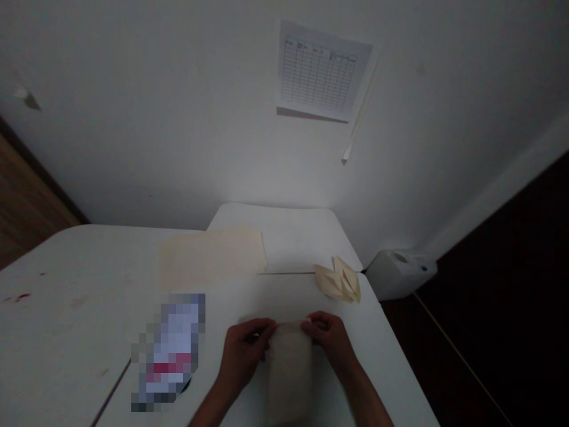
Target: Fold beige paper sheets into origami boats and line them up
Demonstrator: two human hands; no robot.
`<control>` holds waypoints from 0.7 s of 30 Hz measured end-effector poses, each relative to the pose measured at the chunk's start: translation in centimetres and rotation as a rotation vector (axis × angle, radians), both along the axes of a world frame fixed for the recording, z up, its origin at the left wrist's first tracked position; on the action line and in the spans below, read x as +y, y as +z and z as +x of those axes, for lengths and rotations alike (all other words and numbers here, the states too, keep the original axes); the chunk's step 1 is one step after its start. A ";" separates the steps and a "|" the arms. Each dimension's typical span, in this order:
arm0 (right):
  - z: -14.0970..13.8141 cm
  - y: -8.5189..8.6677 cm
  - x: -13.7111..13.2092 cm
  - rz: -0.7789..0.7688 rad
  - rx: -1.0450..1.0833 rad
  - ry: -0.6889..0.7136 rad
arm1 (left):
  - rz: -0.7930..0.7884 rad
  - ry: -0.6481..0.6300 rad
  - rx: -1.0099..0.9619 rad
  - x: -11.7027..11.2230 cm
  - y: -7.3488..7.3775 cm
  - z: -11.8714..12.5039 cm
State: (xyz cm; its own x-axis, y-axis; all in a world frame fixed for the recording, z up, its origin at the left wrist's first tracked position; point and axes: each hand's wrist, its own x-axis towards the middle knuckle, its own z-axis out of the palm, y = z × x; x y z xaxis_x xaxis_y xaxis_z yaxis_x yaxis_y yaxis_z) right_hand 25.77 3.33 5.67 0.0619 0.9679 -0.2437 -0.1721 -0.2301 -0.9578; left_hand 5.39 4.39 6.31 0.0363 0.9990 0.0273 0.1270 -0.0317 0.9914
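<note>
A narrow piece of beige paper (290,376), which looks folded, stretches from between my hands down past the lower edge of the view. My left hand (247,347) pinches its upper left corner between thumb and fingers. At the upper right corner, my right hand (328,337) has the same paper in a pinch. Both hands are above the white table (377,367), close to its front. Whether the paper is one layer or several, I cannot tell.
Folded beige paper pieces (340,283) stand at the back right. A flat beige sheet (213,255) lies at the back left. A pixelated bluish-white thing with red (171,350) is at left. Beyond the right edge stands a white plastic canister (393,279). A printed chart (322,74) hangs on the wall.
</note>
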 end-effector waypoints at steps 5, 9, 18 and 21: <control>0.0 0.1 0.0 0.030 -0.023 -0.007 | 0.002 0.001 0.007 0.0 0.5 0.0; 0.1 -0.3 0.1 0.006 0.023 -0.006 | -0.010 0.003 0.012 0.0 0.4 -0.1; -0.1 -0.3 -0.3 -0.031 0.215 -0.021 | -0.004 0.000 0.014 0.2 -0.1 -0.2; 0.0 -0.3 -0.3 -0.037 0.228 -0.016 | -0.004 0.011 0.006 0.2 0.4 -0.2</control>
